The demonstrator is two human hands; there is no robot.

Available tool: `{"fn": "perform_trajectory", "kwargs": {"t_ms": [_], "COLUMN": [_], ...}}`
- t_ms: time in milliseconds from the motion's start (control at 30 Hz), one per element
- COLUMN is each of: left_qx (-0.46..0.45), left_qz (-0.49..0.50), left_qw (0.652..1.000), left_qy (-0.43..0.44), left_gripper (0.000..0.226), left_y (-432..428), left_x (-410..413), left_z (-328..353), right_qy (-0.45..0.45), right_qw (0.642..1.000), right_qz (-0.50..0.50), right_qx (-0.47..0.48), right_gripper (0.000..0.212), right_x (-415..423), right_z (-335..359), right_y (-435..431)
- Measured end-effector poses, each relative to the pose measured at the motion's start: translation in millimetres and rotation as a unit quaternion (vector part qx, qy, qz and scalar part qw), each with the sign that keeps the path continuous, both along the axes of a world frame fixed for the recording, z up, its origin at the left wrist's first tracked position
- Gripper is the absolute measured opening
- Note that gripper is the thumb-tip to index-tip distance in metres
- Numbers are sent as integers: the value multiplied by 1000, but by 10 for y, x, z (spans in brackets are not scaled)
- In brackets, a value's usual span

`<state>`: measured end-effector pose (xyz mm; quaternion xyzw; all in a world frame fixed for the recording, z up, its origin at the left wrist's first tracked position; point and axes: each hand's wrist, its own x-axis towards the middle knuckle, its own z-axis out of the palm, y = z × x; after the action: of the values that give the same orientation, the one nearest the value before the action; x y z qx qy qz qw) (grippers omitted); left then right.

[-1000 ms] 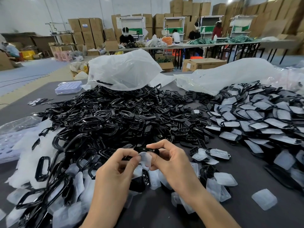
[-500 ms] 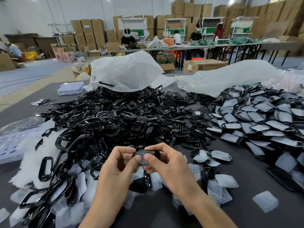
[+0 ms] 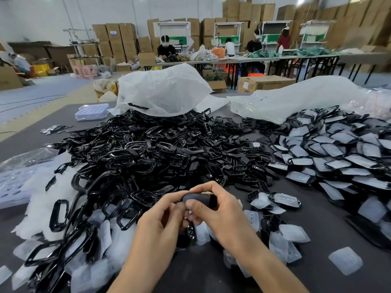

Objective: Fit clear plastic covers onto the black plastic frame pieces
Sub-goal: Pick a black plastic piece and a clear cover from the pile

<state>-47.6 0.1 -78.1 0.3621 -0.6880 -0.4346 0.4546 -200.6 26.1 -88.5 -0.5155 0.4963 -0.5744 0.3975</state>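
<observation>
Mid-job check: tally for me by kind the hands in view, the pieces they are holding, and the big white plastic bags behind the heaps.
Hands: 2, the left hand and the right hand
Frame piece pinched between both hands: 1
Big white plastic bags: 2, the middle bag and the right bag
Total: 5

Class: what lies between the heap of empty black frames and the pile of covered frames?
Head view: a spread of smaller black slotted pieces lies between the heap of empty black frames and the pile of covered frames.
</observation>
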Motion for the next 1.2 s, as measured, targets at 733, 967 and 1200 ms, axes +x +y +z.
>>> {"fn": "perform_trajectory", "kwargs": {"t_ms": [733, 967, 1200], "left_qx": [-60, -72, -92], "left_qz": [57, 63, 54], "left_qw": [992, 991, 989], "left_qy": [-91, -93, -104], "left_gripper": [39, 44, 37], "left_y": [31, 11, -2], "left_x": [-20, -15, 14], "left_z": [-57, -53, -110], "right_qy": [-6, -1, -19], "right_qw": [999, 1000, 1000], "right_qz": [30, 28, 19], "right_qx": [8, 2, 9], "right_gripper": [18, 19, 19], "right_x": [23, 46, 42], "right_z": [-8, -8, -2], "right_y": [22, 27, 6]}}
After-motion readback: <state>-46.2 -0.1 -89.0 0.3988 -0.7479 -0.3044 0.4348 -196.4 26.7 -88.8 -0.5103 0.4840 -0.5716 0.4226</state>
